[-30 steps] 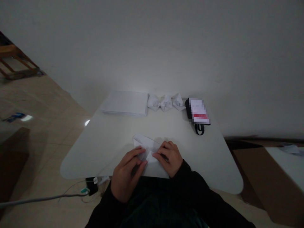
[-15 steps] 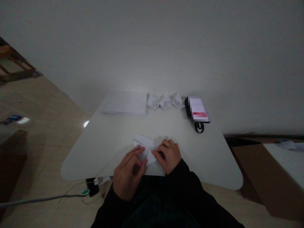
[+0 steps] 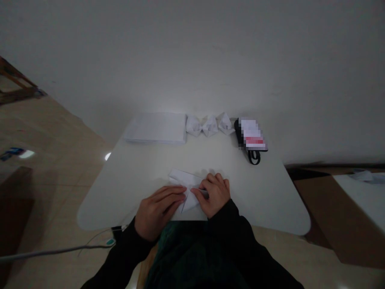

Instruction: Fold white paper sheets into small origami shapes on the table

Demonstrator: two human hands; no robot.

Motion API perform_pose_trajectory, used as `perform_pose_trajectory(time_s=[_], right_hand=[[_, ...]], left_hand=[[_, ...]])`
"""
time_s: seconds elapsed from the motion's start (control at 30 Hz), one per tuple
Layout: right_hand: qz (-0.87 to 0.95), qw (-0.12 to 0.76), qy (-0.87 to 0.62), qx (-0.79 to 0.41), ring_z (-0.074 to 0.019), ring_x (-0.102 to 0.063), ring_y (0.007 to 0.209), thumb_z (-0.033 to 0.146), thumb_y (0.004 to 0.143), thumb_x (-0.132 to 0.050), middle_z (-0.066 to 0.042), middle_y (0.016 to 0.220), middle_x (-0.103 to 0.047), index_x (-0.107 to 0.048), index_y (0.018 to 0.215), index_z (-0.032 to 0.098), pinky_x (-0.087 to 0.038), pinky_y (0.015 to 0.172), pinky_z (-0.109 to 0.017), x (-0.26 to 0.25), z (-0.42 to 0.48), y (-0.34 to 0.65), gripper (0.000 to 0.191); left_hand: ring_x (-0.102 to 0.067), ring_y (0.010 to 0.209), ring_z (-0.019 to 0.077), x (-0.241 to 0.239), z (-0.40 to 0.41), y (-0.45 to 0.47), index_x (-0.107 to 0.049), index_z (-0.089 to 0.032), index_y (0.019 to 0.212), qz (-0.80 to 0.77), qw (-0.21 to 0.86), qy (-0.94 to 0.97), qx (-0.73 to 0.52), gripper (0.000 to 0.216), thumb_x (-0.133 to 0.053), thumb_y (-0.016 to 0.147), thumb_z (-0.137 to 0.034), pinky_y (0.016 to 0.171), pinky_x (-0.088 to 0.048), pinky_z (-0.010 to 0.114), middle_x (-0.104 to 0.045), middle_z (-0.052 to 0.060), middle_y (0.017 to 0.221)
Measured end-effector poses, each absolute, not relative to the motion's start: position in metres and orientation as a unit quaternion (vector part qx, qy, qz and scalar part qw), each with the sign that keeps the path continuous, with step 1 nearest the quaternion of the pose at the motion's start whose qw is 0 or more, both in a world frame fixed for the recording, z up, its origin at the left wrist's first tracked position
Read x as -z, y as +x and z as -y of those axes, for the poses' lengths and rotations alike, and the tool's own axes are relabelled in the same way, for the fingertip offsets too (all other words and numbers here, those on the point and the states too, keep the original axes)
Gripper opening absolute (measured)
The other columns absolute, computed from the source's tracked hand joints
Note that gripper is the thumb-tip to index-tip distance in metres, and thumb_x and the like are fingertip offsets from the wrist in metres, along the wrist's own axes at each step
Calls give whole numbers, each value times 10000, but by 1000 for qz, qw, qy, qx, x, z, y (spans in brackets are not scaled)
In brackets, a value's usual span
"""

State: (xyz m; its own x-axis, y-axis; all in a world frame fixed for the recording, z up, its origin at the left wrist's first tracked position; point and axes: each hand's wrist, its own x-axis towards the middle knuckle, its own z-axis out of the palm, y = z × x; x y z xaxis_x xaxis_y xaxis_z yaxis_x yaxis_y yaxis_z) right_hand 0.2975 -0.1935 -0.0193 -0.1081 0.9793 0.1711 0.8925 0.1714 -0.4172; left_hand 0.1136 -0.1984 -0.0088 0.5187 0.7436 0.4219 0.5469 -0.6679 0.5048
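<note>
A partly folded sheet of white paper (image 3: 190,202) lies near the front edge of the white table (image 3: 126,188), between my two hands. My left hand (image 3: 158,210) presses its left side, fingers held together and pointing right, thumb tucked below. On the right side, my right hand (image 3: 213,194) pinches the paper between thumb and curled fingers. Both sets of fingertips nearly meet at the paper's middle, and they hide part of its folds.
At the back of the table lies a stack of white paper (image 3: 156,127). Beside it stand three folded paper pieces (image 3: 209,126). Right of them is a black-edged device (image 3: 252,134), its face blurred, with a strap loop. A cardboard box (image 3: 339,216) stands right of the table, a cable (image 3: 60,252) at left.
My left hand has flattened and turned, its fingers now together along the paper's left part instead of spread in an arch. My right hand keeps its pinch, nearly in place.
</note>
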Motion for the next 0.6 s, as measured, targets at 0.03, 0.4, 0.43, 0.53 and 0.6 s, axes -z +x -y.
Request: perform_pose_trajectory(time_s=[0.03, 0.4, 0.43, 0.53, 0.6], right_hand=[[735, 205, -638, -106, -197, -440, 791, 420, 756, -581, -20, 732, -549, -575, 601, 189, -222, 673, -322, 19, 193, 297, 278], [720, 208, -645, -149, -199, -408, 796, 421, 671, -670, -21, 716, -542, -586, 512, 188, -191, 632, -306, 15, 185, 296, 294], [719, 210, -646, -149, -199, -405, 793, 420, 672, -670, -24, 714, -541, -586, 510, 187, -190, 630, -305, 15, 185, 296, 296], [716, 212, -650, -145, -199, -402, 790, 428, 681, -661, -27, 712, -543, -587, 512, 184, -192, 633, -307, 14, 185, 295, 306], [714, 207, -653, -144, -197, -405, 792, 438, 683, -658, -23, 718, -543, -589, 515, 186, -197, 637, -306, 14, 186, 294, 311]], left_hand=[[-581, 994, 161, 10, 199, 114, -635, -191, 941, -376, 157, 856, -318, 178, -540, 803, -132, 873, -504, 327, -642, 47, 1046], [-499, 1125, 187, 13, 211, 111, -554, -177, 1132, -369, 146, 875, -278, 329, -504, 813, -111, 943, -465, 349, -575, 65, 1171], [-502, 1121, 184, 13, 211, 111, -564, -179, 1114, -370, 147, 873, -280, 315, -507, 812, -113, 945, -463, 346, -578, 62, 1165], [-527, 1087, 172, 13, 210, 112, -591, -187, 1048, -391, 146, 862, -287, 258, -523, 805, -133, 933, -470, 330, -593, 50, 1135], [-543, 1062, 168, 11, 210, 112, -592, -196, 1044, -404, 137, 859, -282, 252, -526, 805, -153, 908, -485, 320, -597, 47, 1124]])
